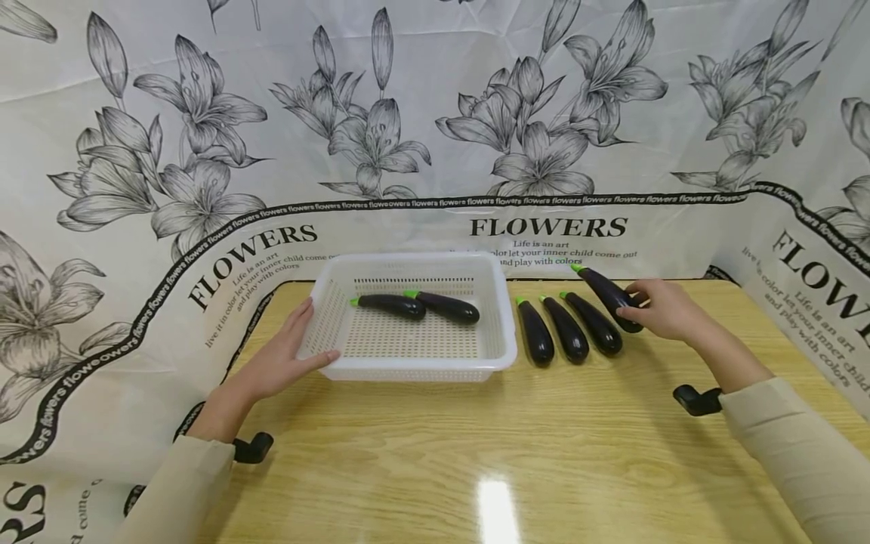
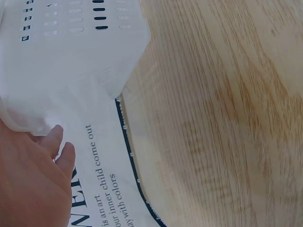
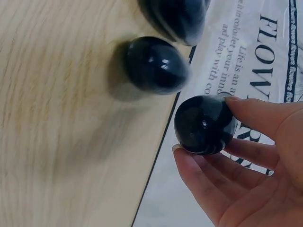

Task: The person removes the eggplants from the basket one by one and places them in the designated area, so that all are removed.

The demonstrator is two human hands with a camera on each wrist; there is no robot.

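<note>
My right hand pinches a dark purple eggplant near its thick end; its green stem tip points up and left. In the right wrist view, thumb and fingers close around the rounded end of that eggplant, and other eggplants lie beyond it. Left of the held one, three more eggplants lie side by side on the table. Two eggplants rest inside a white perforated plastic basket. My left hand rests against the basket's left front corner, thumb on the rim, fingers spread along the side.
The basket and eggplants are on a wood-grain table. A white floral-printed cloth rises behind the table and along both sides. A black strap piece shows by the right wrist, another by the left.
</note>
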